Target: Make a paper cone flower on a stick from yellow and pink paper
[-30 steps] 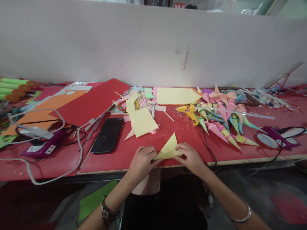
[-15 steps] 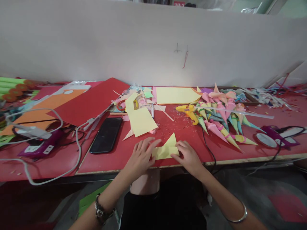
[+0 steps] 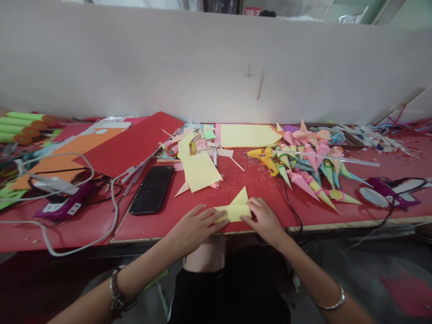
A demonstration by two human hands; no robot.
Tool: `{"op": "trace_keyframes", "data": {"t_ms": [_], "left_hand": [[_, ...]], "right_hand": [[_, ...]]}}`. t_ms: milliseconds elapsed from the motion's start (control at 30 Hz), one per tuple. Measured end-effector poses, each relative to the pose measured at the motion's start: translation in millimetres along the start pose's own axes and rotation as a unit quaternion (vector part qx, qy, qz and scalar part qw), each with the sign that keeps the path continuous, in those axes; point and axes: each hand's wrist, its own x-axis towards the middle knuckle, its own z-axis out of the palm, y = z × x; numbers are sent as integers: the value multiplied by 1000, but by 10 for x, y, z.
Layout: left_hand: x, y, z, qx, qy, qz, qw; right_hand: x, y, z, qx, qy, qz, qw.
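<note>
A folded piece of yellow paper (image 3: 236,212), with a pointed corner standing up at its back, lies near the front edge of the red table. My left hand (image 3: 196,227) lies over the paper's left end, fingers extended and pressing on it. At the right end, my right hand (image 3: 265,219) pinches the paper between thumb and fingers. Behind my left hand lie two more yellow sheets (image 3: 202,172), one partly over a pile of scraps. A yellow glue gun (image 3: 265,158) rests behind my right hand.
A black phone (image 3: 151,189) lies left of the yellow sheets. Several paper cones (image 3: 313,157) are heaped at the right. Red card (image 3: 130,146), a purple power strip (image 3: 64,200) and white cable occupy the left. A yellow stack (image 3: 248,135) lies near the wall.
My left hand has flattened and lowered over the left end of the folded paper, its forearm swinging outward. My right hand keeps its hold almost unmoved. The view has shifted slightly.
</note>
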Motion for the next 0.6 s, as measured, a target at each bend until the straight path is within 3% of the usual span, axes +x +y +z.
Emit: {"op": "trace_keyframes", "data": {"t_ms": [133, 233, 300, 433, 600], "left_hand": [[-127, -96, -84, -11, -30, -9, 999], [-162, -160, -122, -22, -57, 7, 998], [-161, -182, -125, -26, -64, 17, 997], [-151, -168, -123, -37, -69, 7, 997], [-133, -139, -163, -44, -78, -5, 996]], "right_hand": [[-10, -8, -3, -9, -9, 8, 1000], [-59, -42, 3, -49, 32, 3, 998], [-107, -83, 7, -107, 49, -36, 992], [-196, -141, 4, -196, -7, -142, 970], [-293, -26, -73, -214, -31, -153, 964]]}}
